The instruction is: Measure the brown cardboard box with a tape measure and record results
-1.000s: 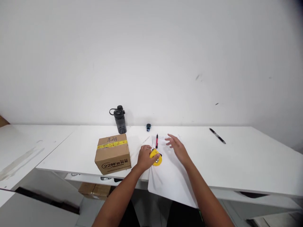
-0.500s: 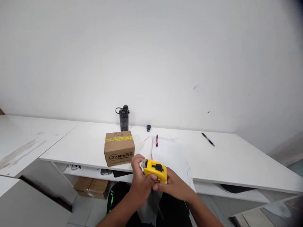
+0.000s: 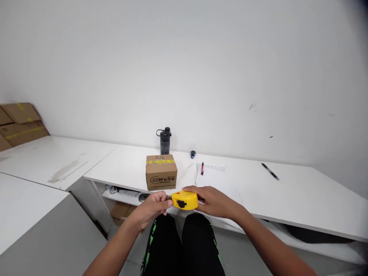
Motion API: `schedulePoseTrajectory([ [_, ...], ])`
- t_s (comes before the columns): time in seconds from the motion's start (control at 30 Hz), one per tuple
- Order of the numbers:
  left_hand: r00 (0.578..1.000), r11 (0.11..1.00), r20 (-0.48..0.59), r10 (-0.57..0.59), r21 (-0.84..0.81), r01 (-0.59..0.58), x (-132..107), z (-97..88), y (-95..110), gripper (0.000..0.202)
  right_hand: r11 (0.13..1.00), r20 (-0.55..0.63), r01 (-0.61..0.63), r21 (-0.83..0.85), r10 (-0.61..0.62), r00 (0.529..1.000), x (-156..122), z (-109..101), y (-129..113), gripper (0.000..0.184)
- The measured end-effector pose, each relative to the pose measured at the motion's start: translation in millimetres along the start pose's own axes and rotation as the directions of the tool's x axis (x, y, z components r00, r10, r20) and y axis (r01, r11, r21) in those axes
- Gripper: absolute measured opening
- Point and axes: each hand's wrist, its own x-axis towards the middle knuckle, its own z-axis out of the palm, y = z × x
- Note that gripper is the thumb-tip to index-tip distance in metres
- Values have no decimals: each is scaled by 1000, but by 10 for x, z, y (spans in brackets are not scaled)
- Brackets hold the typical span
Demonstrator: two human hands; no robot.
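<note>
A yellow tape measure [image 3: 184, 200] with a black button is held in the air in front of the table edge. My right hand [image 3: 214, 201] is wrapped round its right side. My left hand [image 3: 153, 206] is closed in a pinch at the left end of the case, at the tape's tip. Behind them a taped cardboard box [image 3: 161, 172] stands on the white table [image 3: 287, 191]. A white sheet of paper [image 3: 218, 180] lies to the right of the box, with a red pen [image 3: 202, 168] at its top left corner.
A dark water bottle [image 3: 165, 140] stands at the wall behind the box, a small blue object [image 3: 193, 154] beside it. A black pen [image 3: 269, 171] lies far right. Another white table [image 3: 51, 157] with stacked cartons [image 3: 20, 122] is at left. My legs [image 3: 184, 245] are below.
The tape measure went from the paper on the table up into both hands, off the table edge. My right hand took its body and my left moved to its end. The view has backed away.
</note>
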Motion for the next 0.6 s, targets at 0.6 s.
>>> schedulePoseTrajectory([
  [0.6,875,940,-481,49,318,122,793,-1428,879,38,963,-191,-158,217,200,961,1019,-510,1408,35],
])
